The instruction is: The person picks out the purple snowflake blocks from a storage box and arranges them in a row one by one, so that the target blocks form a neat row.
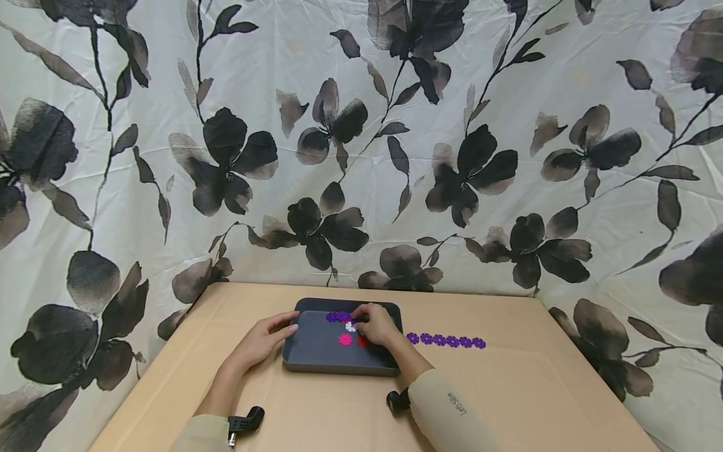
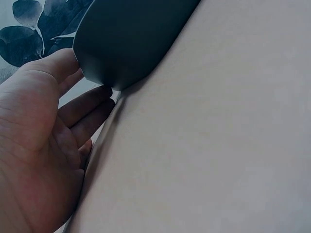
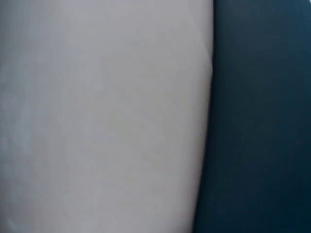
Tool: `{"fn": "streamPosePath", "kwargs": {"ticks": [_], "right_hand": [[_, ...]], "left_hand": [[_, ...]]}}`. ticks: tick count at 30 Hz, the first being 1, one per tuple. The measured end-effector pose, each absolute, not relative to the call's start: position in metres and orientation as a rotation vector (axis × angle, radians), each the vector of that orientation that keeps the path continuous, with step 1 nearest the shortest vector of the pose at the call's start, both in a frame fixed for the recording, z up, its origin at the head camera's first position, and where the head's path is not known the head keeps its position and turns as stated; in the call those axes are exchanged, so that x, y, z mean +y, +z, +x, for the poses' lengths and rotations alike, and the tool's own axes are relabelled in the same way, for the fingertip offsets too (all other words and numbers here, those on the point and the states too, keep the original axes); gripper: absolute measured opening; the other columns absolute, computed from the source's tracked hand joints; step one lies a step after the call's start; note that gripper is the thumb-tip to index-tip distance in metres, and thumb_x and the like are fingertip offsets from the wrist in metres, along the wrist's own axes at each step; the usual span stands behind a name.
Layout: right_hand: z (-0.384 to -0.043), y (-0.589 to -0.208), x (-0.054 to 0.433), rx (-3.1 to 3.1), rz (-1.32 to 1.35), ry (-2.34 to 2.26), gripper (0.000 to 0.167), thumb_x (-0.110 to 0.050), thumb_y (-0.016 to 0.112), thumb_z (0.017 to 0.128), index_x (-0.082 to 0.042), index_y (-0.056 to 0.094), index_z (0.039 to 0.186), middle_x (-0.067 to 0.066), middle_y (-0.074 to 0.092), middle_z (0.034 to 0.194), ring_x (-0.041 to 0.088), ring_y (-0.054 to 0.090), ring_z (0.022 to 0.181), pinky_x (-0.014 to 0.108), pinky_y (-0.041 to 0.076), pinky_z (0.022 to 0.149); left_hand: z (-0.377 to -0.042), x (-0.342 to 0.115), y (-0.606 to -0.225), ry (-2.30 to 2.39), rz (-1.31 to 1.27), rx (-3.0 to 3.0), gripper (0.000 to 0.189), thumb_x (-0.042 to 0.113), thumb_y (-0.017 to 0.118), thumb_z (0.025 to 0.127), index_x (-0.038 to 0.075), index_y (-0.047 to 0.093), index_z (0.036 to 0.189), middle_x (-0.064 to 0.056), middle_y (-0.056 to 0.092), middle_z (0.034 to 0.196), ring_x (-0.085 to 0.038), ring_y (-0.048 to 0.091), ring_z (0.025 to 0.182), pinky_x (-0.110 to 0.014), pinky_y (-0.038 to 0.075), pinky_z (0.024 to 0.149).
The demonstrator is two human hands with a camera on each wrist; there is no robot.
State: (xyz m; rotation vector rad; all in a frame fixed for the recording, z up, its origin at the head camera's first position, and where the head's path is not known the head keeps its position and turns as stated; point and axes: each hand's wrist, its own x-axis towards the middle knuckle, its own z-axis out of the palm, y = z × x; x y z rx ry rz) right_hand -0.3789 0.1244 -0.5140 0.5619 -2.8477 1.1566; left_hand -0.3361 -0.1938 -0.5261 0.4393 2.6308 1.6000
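A dark grey tray (image 1: 316,358) lies on the table with small flower-shaped pieces in it. My left hand (image 1: 262,342) holds the tray's left side, thumb and a finger at the rim. In the left wrist view other fingers of the left hand (image 2: 43,126) reach to the tray's lower edge (image 2: 121,48). Over the tray's right half is my right hand (image 1: 375,323), fingers curled down by the purple pieces (image 1: 339,317) and a white piece (image 1: 351,326). I cannot tell whether it pinches one. A pink piece (image 1: 345,339) and a partly covered red piece (image 1: 363,341) lie nearer me.
Right of the tray, a row of several purple flower pieces (image 1: 452,341) runs across the light wooden-toned table (image 1: 536,389). Behind the table hangs a floral cloth (image 1: 395,169). Only table surface and the tray's dark side (image 3: 262,121) fill the right wrist view.
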Motion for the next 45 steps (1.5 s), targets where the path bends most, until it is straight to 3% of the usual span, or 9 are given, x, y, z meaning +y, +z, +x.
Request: {"fn": "streamPosePath", "kwargs": {"ticks": [11, 18, 28, 36, 40, 45], "right_hand": [[-0.378, -0.514, 0.124, -2.833, 0.555, 1.187, 0.012, -0.004, 0.074, 0.095, -0.009, 0.077, 0.106, 0.005, 0.070, 0.100, 0.010, 0.060, 0.071, 0.025, 0.050, 0.064], [-0.375, -0.515, 0.124, -2.784, 0.537, 1.227, 0.006, -0.004, 0.080, 0.090, -0.008, 0.078, 0.094, 0.006, 0.062, 0.103, 0.010, 0.060, 0.072, 0.022, 0.053, 0.063], [-0.378, -0.516, 0.126, -2.718, 0.536, 1.323, 0.011, -0.004, 0.087, 0.083, -0.008, 0.080, 0.090, 0.002, 0.069, 0.080, 0.009, 0.059, 0.066, 0.020, 0.049, 0.055], [-0.377, -0.512, 0.128, -2.696, 0.585, 1.368, 0.011, -0.004, 0.087, 0.082, -0.006, 0.081, 0.091, 0.001, 0.071, 0.079, 0.008, 0.055, 0.065, 0.020, 0.045, 0.052], [-0.375, -0.508, 0.131, -2.647, 0.562, 1.440, 0.009, -0.003, 0.085, 0.085, -0.004, 0.082, 0.093, 0.003, 0.073, 0.079, 0.007, 0.058, 0.065, 0.019, 0.047, 0.054], [-0.370, -0.503, 0.140, -2.553, 0.519, 1.548, 0.011, -0.006, 0.082, 0.088, -0.005, 0.082, 0.099, 0.006, 0.073, 0.093, 0.010, 0.061, 0.076, 0.019, 0.051, 0.064]], "left_hand": [[-0.336, -0.194, -0.527, 1.605, 0.446, 2.630, 0.058, 0.043, 0.067, 0.101, 0.015, 0.057, 0.150, -0.012, 0.054, 0.156, -0.036, 0.046, 0.149, -0.056, 0.036, 0.122], [-0.334, -0.194, -0.524, 1.627, 0.460, 2.619, 0.056, 0.039, 0.068, 0.101, 0.014, 0.057, 0.150, -0.014, 0.054, 0.156, -0.038, 0.046, 0.148, -0.057, 0.037, 0.122], [-0.334, -0.193, -0.523, 1.618, 0.449, 2.610, 0.056, 0.040, 0.067, 0.102, 0.014, 0.057, 0.150, -0.013, 0.053, 0.156, -0.036, 0.046, 0.148, -0.056, 0.037, 0.122], [-0.334, -0.193, -0.525, 1.597, 0.452, 2.633, 0.058, 0.041, 0.066, 0.102, 0.013, 0.055, 0.151, -0.013, 0.054, 0.156, -0.037, 0.047, 0.148, -0.056, 0.038, 0.121], [-0.336, -0.193, -0.526, 1.601, 0.436, 2.627, 0.059, 0.043, 0.066, 0.102, 0.012, 0.055, 0.151, -0.011, 0.054, 0.156, -0.035, 0.047, 0.148, -0.054, 0.038, 0.122], [-0.335, -0.193, -0.525, 1.617, 0.439, 2.621, 0.059, 0.043, 0.066, 0.102, 0.012, 0.056, 0.151, -0.012, 0.054, 0.156, -0.036, 0.046, 0.148, -0.055, 0.036, 0.122]]}}
